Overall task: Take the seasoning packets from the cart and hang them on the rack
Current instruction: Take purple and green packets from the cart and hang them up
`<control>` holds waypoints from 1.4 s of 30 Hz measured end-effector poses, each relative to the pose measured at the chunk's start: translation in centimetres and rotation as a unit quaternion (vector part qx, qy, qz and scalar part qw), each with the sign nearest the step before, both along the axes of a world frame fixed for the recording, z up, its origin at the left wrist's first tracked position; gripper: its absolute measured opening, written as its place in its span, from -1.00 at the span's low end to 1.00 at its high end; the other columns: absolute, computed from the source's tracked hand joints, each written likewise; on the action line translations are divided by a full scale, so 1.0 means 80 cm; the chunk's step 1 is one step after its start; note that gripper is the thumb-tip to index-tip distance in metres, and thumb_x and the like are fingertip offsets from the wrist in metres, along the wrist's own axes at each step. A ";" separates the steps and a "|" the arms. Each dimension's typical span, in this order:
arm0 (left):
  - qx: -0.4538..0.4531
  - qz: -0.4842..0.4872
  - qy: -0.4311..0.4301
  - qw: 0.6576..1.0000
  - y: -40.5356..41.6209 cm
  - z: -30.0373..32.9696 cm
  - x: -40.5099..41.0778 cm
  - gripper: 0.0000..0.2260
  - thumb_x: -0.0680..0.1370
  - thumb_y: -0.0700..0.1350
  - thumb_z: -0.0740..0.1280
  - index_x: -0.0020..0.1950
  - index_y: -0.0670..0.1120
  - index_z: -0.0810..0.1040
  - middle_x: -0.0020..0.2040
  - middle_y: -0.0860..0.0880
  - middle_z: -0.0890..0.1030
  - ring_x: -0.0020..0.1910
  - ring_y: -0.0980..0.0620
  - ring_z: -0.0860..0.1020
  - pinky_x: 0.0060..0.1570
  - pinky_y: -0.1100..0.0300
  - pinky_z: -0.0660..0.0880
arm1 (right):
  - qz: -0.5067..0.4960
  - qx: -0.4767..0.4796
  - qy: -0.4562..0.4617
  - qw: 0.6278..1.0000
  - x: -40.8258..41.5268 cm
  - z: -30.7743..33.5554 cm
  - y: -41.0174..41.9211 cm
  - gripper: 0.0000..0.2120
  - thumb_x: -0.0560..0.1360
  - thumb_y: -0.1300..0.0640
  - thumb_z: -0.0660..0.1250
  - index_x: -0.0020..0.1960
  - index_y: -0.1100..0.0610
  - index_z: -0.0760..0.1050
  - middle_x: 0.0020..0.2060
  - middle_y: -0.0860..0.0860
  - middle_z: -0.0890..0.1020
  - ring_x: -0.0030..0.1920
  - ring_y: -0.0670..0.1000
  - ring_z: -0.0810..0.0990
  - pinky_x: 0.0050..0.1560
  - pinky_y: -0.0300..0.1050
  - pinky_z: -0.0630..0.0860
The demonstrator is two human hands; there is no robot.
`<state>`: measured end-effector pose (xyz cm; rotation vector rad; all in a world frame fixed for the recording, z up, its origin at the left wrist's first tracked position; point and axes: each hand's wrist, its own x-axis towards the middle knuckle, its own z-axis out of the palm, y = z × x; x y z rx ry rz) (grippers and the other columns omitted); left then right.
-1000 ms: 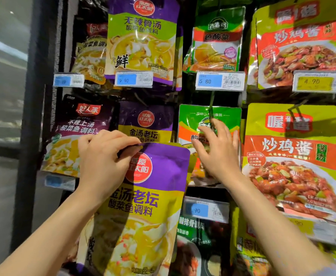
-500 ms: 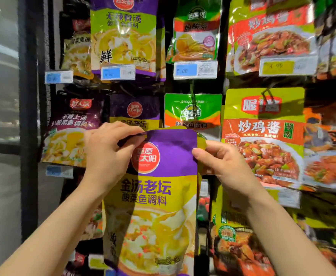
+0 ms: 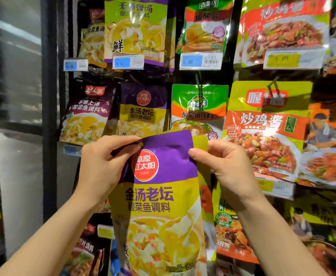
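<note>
A purple and yellow seasoning packet point(image 3: 159, 206) with a red round logo hangs in front of the rack, held at its top by both hands. My left hand point(image 3: 101, 168) pinches its top left corner. My right hand point(image 3: 222, 166) pinches the top right edge with thumb on the front; a second yellow-backed packet point(image 3: 200, 143) peeks out behind. Matching purple packets point(image 3: 143, 110) hang on a hook of the rack just above the held one. The cart is out of view.
The rack is packed with hanging packets: a green one point(image 3: 200, 108), a large green-orange chicken sauce packet point(image 3: 266, 124), a dark purple one point(image 3: 87, 116). Price tags point(image 3: 201, 61) jut out above. A dark upright frame point(image 3: 48, 116) and a glass door stand left.
My right hand left the green packet on the rack and came down to grip the held packet's top right edge. The packet sits lower relative to the rack.
</note>
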<state>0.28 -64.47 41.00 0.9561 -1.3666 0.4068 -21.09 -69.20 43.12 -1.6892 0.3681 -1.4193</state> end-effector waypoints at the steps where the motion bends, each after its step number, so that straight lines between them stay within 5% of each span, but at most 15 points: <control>1: -0.001 0.003 -0.006 1.000 0.003 0.000 0.005 -0.76 0.43 -0.21 0.46 0.02 0.08 0.60 -0.18 0.38 0.59 -0.09 0.36 0.56 -0.10 0.50 0.40 | 0.010 0.011 -0.006 1.000 0.004 0.001 0.003 -0.99 0.37 0.35 0.40 -0.23 0.29 0.59 -0.37 0.08 0.66 -0.41 -0.05 0.59 -0.45 -0.28 0.49; 5: -0.002 0.001 0.004 1.000 0.007 0.000 0.035 -0.78 0.45 -0.26 0.43 0.02 0.00 0.62 -0.16 0.41 0.59 -0.10 0.34 0.56 -0.10 0.46 0.43 | 0.042 0.041 -0.048 0.997 0.019 0.016 0.012 -0.96 0.37 0.33 0.37 -0.21 0.23 0.59 -0.37 0.07 0.67 -0.41 -0.05 0.62 -0.39 -0.23 0.57; 11: -0.040 0.041 -0.068 0.996 0.005 0.001 0.070 -0.85 0.46 -0.18 0.37 -0.01 -0.16 0.67 -0.10 0.02 0.65 -0.10 0.07 0.59 -0.08 0.09 0.51 | 0.004 -0.026 -0.016 1.000 0.042 0.037 0.023 -0.93 0.44 0.36 0.34 -0.14 0.24 0.57 -0.35 0.03 0.68 -0.38 -0.06 0.64 -0.41 -0.24 0.54; 16: -0.081 0.131 -0.180 0.972 0.013 0.025 0.110 -0.88 0.49 -0.19 0.37 -0.06 -0.21 0.67 -0.13 -0.11 0.68 -0.13 0.08 0.54 -0.08 0.28 0.41 | -0.027 -0.036 -0.008 0.999 0.070 0.024 0.027 -0.91 0.46 0.36 0.32 -0.16 0.21 0.56 -0.38 -0.04 0.67 -0.39 -0.13 0.62 -0.41 -0.29 0.51; 21: -0.068 0.123 -0.175 0.974 0.013 0.033 0.136 -0.79 0.52 -0.09 0.30 -0.06 -0.17 0.67 -0.13 -0.10 0.67 -0.15 0.04 0.54 -0.13 0.17 0.42 | -0.092 -0.081 -0.018 0.992 0.099 0.010 0.023 -0.70 0.46 0.36 0.36 -0.01 0.01 0.37 -0.37 -0.03 0.67 -0.36 -0.08 0.63 -0.37 -0.19 0.55; 24: -0.061 0.123 -0.171 0.976 0.016 0.030 0.141 -0.80 0.51 -0.08 0.30 -0.05 -0.14 0.67 -0.11 -0.07 0.67 -0.12 0.05 0.53 -0.12 0.02 0.47 | -0.233 -0.168 0.016 0.958 0.111 -0.011 0.014 -0.65 0.44 0.28 0.41 -0.08 -0.02 0.28 -0.37 -0.08 0.53 -0.39 -0.21 0.49 -0.36 -0.20 0.45; 26: -0.057 0.131 -0.185 0.972 0.020 0.031 0.141 -0.82 0.51 -0.08 0.30 -0.04 -0.12 0.66 -0.11 -0.05 0.67 -0.11 0.03 0.53 -0.15 -0.08 0.49 | -0.316 -0.227 0.057 0.919 0.118 -0.023 0.009 -0.73 0.44 0.20 0.42 -0.15 -0.04 0.34 -0.26 -0.12 0.47 -0.27 -0.21 0.45 -0.25 -0.06 0.49; 28: -0.053 0.133 -0.201 0.969 0.024 0.034 0.142 -0.83 0.51 -0.11 0.30 -0.05 -0.13 0.66 -0.12 -0.06 0.67 -0.13 -0.01 0.55 -0.16 -0.10 0.49 | -0.332 -0.249 0.081 0.906 0.125 -0.039 0.005 -0.90 0.42 0.11 0.40 -0.18 0.02 0.46 0.02 -0.06 0.50 0.08 -0.34 0.39 0.04 0.00 0.51; 30: -0.050 0.142 -0.201 0.968 0.030 0.038 0.145 -0.84 0.50 -0.13 0.31 -0.05 -0.14 0.66 -0.12 -0.07 0.66 -0.13 -0.06 0.57 -0.15 -0.09 0.50 | -0.323 -0.235 0.098 0.911 0.133 -0.052 0.010 -0.96 0.40 0.05 0.37 -0.16 -0.05 0.53 0.28 -0.01 0.39 0.31 -0.33 0.22 0.34 -0.22 0.26; 34: -0.052 0.155 -0.190 0.968 0.039 0.045 0.147 -0.87 0.49 -0.17 0.35 -0.03 -0.15 0.66 -0.10 -0.08 0.66 -0.13 -0.10 0.58 -0.12 0.04 0.49 | -0.277 -0.207 0.088 0.934 0.153 -0.063 0.024 -0.85 0.42 0.14 0.42 -0.05 -0.07 0.59 0.43 -0.03 0.22 0.35 -0.18 0.20 0.28 -0.56 0.05; 39: -0.058 0.136 -0.168 0.975 0.049 0.047 0.148 -0.86 0.48 -0.22 0.38 0.01 -0.16 0.66 -0.07 -0.02 0.64 -0.09 -0.04 0.58 -0.06 0.04 0.51 | -0.248 -0.181 0.053 0.950 0.164 -0.055 0.030 -0.88 0.43 0.24 0.42 -0.13 0.02 0.58 0.37 -0.07 0.23 0.16 -0.48 0.22 0.10 -0.67 0.08; 42: -0.050 0.114 -0.150 0.981 0.051 0.045 0.145 -0.85 0.48 -0.23 0.39 0.03 -0.16 0.65 -0.06 0.06 0.58 -0.07 0.01 0.58 -0.03 0.07 0.52 | -0.253 -0.178 0.054 0.949 0.165 -0.047 0.029 -0.82 0.40 0.27 0.43 -0.25 0.01 0.56 0.28 -0.07 0.31 0.23 -0.28 0.25 0.15 -0.66 0.05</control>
